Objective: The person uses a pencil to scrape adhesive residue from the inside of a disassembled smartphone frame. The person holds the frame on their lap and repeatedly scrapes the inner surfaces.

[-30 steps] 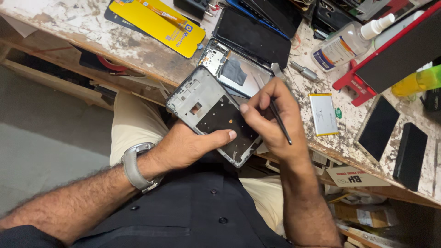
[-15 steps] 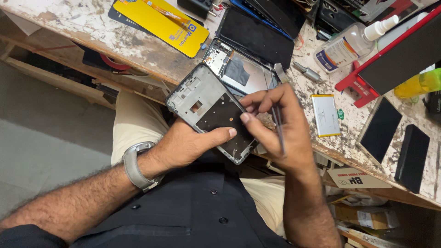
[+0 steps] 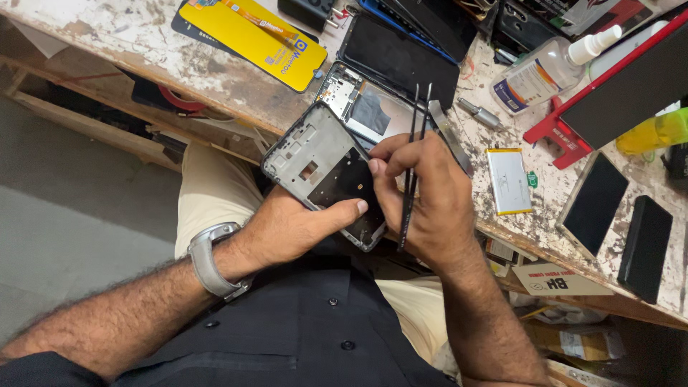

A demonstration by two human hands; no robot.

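Note:
My left hand (image 3: 290, 229) holds a grey phone middle frame (image 3: 315, 161) over my lap, thumb laid across its lower edge. My right hand (image 3: 423, 197) grips black tweezers (image 3: 412, 165), their tips pointing up and away from the frame, while its thumb and forefinger touch the frame's right side. An opened phone body (image 3: 362, 107) with its circuit board showing lies on the bench edge just behind the frame. A grey watch sits on my left wrist.
On the worn bench lie a yellow card (image 3: 251, 39), dark phone screens (image 3: 401, 57), a clear spray bottle (image 3: 545, 68), a white battery (image 3: 509, 180), a red stand (image 3: 555, 129), two black phones (image 3: 620, 211) and a small screwdriver bit (image 3: 480, 113). Clutter fills the shelf below.
My right hand has swung the tweezers from pointing down at the frame to pointing upward, and its fingertips now pinch at the frame's edge. The left hand keeps its hold.

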